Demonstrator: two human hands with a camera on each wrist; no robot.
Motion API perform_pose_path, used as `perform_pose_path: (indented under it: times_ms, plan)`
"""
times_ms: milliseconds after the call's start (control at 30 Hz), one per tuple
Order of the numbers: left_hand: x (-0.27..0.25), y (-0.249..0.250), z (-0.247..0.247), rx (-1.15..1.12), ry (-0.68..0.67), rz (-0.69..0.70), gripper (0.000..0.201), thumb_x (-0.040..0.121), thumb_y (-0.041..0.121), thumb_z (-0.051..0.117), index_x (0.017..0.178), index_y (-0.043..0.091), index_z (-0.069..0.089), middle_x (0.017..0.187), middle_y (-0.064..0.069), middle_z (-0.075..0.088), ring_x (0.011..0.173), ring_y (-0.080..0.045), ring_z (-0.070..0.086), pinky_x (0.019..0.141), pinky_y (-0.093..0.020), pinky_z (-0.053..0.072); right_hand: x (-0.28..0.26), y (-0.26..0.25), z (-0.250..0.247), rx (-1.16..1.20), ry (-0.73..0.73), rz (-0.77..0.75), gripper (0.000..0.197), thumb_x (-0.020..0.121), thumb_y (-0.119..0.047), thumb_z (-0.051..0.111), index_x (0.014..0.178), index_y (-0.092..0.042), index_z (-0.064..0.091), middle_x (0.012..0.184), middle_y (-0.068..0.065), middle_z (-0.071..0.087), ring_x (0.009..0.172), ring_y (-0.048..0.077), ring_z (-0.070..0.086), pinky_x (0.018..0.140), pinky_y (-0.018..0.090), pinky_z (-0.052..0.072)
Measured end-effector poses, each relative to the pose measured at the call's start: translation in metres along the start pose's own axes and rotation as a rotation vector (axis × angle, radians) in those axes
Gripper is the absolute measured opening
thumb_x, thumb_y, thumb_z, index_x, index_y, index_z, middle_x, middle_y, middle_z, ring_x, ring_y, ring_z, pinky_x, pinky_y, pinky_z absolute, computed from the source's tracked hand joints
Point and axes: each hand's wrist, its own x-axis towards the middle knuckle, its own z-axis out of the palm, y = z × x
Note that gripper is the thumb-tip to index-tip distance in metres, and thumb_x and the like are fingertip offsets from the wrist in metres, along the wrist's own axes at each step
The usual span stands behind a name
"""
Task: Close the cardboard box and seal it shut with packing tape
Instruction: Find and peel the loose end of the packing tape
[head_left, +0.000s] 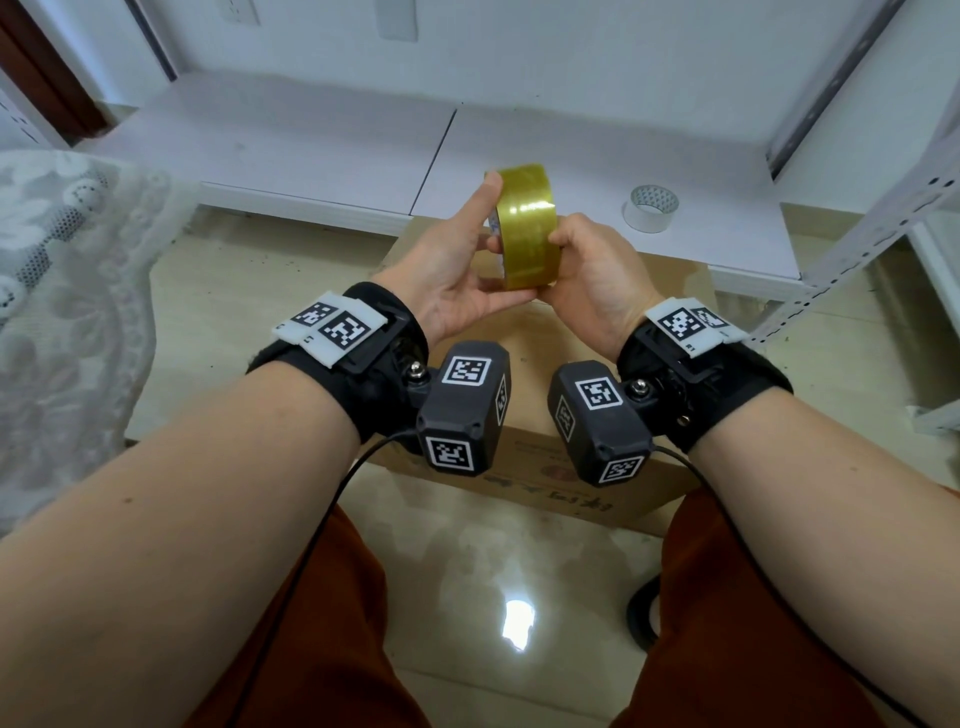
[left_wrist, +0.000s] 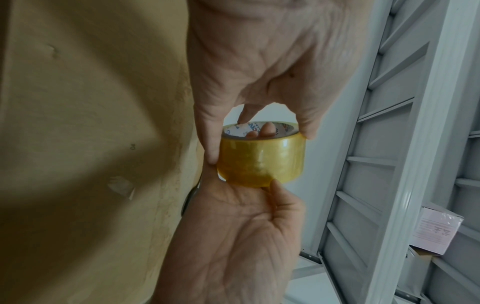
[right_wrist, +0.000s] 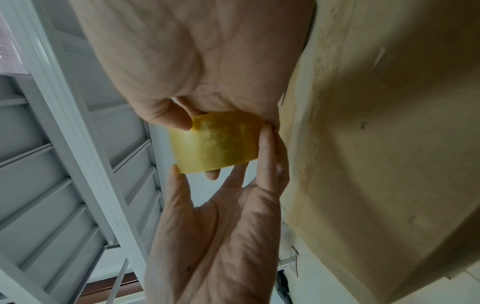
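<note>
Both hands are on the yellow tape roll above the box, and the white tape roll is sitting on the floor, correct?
Not quite: the white tape roll sits on the white shelf board, as the head view shows. Left hand and right hand do hold the yellow tape roll above the cardboard box.

Arms hide most of the cardboard box (head_left: 524, 332); its side print is unreadable.

Both bare forearms reach forward side by side, each wrist strapped with a black band. The left hand (head_left: 457, 275) is turned palm inward, thumb stretched up along the tape roll (head_left: 525, 228), fingers into its core. The right hand (head_left: 592, 280) faces it, fingers curled over the roll's outer band from the other side.
</note>
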Motion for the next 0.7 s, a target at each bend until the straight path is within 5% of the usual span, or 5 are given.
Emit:
perform_pose_path:
  times_ms: [267, 400, 700]
  plan:
    - [-0.0033, 0.0012, 0.001, 0.022, -0.037, 0.041, 0.053, 0.091, 0.044, 0.06, 0.124, 0.004, 0.053, 0.122, -0.014, 0.054, 0.109, -0.041, 0.06, 0.081, -0.05, 0.058, 0.0009, 0.0018, -0.0017, 0.0, -0.002, -0.064, 0.039, 0.078, 0.009, 0.033, 0.104, 0.013, 0.062, 0.101, 0.023, 0.066, 0.104, 0.034, 0.061, 0.102, 0.058, 0.042]
    - [-0.0028, 0.0042, 0.0006, 0.004, -0.045, 0.042, 0.055, 0.09, 0.045, 0.061, 0.124, 0.002, 0.055, 0.107, -0.011, 0.054, 0.106, -0.041, 0.062, 0.08, -0.05, 0.058, 0.0011, -0.0016, -0.0027, 0.047, -0.073, -0.025, 0.046, 0.077, -0.005, 0.033, 0.114, 0.011, 0.056, 0.102, 0.019, 0.064, 0.105, 0.03, 0.057, 0.1, 0.046, 0.043]
    - [-0.0014, 0.0016, 0.0006, -0.016, -0.016, 0.017, 0.062, 0.09, 0.047, 0.06, 0.128, -0.001, 0.051, 0.094, -0.008, 0.051, 0.103, -0.04, 0.063, 0.071, -0.046, 0.059, -0.001, -0.0003, 0.0014, 0.023, -0.005, -0.021, 0.037, 0.091, -0.005, 0.028, 0.11, 0.007, 0.057, 0.101, 0.02, 0.064, 0.106, 0.032, 0.056, 0.105, 0.055, 0.037]
